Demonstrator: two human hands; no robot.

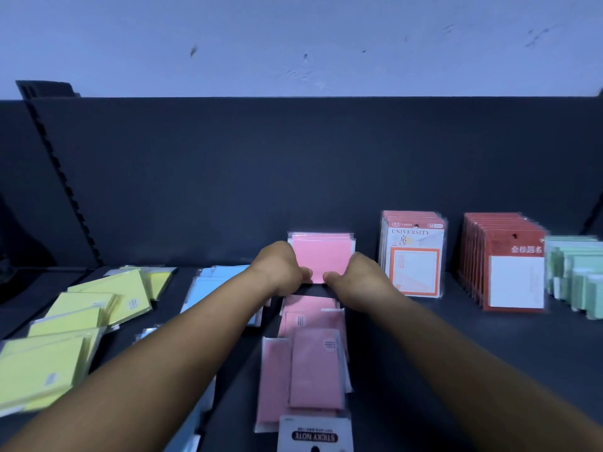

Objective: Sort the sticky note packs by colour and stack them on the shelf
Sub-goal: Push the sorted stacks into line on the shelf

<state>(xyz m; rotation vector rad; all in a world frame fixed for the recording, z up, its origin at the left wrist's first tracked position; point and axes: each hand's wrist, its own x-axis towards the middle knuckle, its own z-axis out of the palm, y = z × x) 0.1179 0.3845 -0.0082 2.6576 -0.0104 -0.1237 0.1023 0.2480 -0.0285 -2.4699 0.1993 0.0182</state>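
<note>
Against the shelf back, left hand [280, 270] and right hand [350, 274] pinched the upright pink sticky-note packs [321, 256], fingers clamped on the lower corners. Packs looked light, stiff and slick-wrapped; gripping the side edges seemed safest.

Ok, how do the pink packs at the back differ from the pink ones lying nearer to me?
The pink packs at the back stand upright in a neat bundle, gripped on both sides by the left hand and the right hand. The nearer pink packs lie flat, overlapping loosely, with nobody touching them. Both groups are pink, in clear wrappers, on the dark shelf.
</note>
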